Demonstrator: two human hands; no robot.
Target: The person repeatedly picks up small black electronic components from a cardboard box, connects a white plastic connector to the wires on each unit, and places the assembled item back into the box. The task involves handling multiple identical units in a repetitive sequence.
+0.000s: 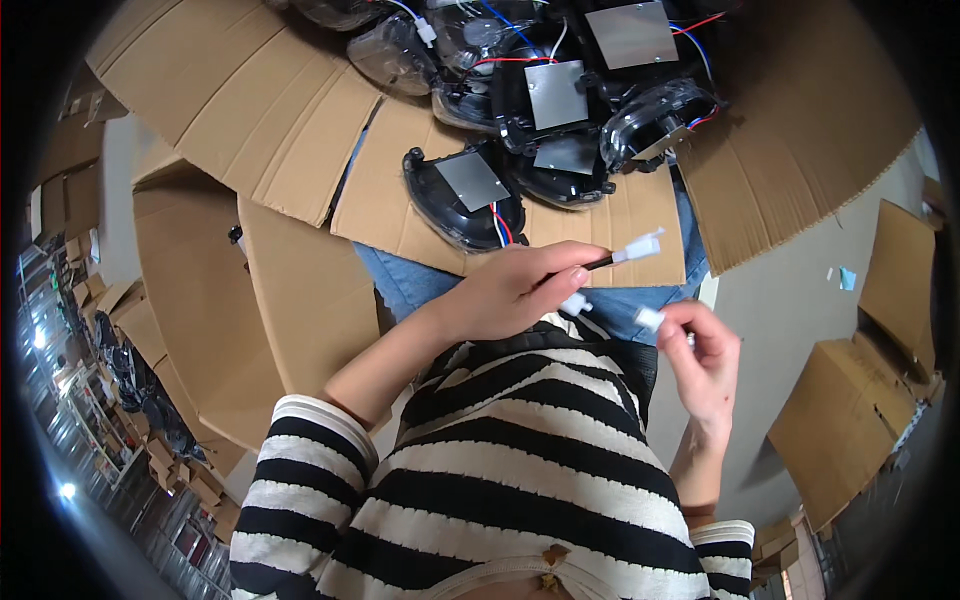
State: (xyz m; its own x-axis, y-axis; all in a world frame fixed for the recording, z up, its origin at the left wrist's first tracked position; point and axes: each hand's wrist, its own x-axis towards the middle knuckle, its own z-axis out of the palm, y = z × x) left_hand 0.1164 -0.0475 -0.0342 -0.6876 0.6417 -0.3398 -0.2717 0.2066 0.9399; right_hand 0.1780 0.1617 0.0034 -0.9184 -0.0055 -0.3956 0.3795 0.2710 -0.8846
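My left hand pinches a thin black cable that ends in a white plug connector, held just above my lap. My right hand is closed around a second small white connector, a little lower and to the right. A third white connector hangs between the two hands. A black headlamp housing with a grey square plate and red and blue wires lies on the cardboard flap just beyond my hands.
An open cardboard box holds several more black lamp housings with clear lenses and wires. More cartons stand at the right, flat cardboard at the left. Blue jeans and my striped top fill the lower middle.
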